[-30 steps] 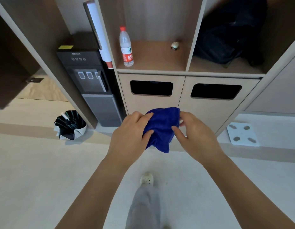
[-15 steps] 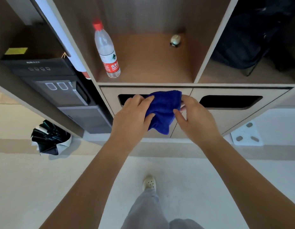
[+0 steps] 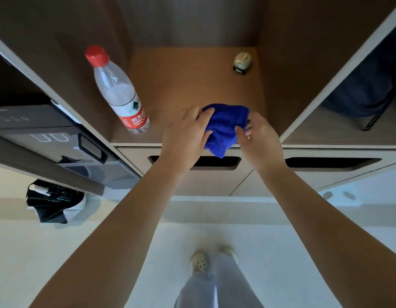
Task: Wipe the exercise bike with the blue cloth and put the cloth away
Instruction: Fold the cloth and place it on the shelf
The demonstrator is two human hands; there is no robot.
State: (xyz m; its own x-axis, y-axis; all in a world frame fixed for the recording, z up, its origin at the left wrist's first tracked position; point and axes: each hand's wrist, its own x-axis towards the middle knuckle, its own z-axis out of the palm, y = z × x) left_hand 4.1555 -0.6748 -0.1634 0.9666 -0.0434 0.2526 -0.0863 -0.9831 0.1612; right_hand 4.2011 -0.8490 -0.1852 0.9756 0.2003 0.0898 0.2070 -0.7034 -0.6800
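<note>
Standing near the front left of the open shelf compartment point(image 3: 192, 81), a clear plastic water bottle point(image 3: 119, 94) with a red cap is showing a red and white label that is carrying Chinese characters above the Latin letters "NONGFU" and a small green triangular mark; the smaller print below is too blurred to read. Sitting at the back right of the same compartment is a small rounded pale object point(image 3: 242, 61) on a dark base. To the left, a dark water dispenser point(image 3: 48, 134) is showing a row of small markings on its top panel, too soft to read. Both hands are gripping the bunched blue cloth point(image 3: 225, 127) between them: the left hand point(image 3: 186, 136) is pinching its left side with thumb and fingers curled, and the right hand point(image 3: 259, 138) is pinching its right side. The cloth is hanging over the front edge of the shelf, with its lower corner drooping in front of the cabinet panel toward the dark slot point(image 3: 214, 163) below.
</note>
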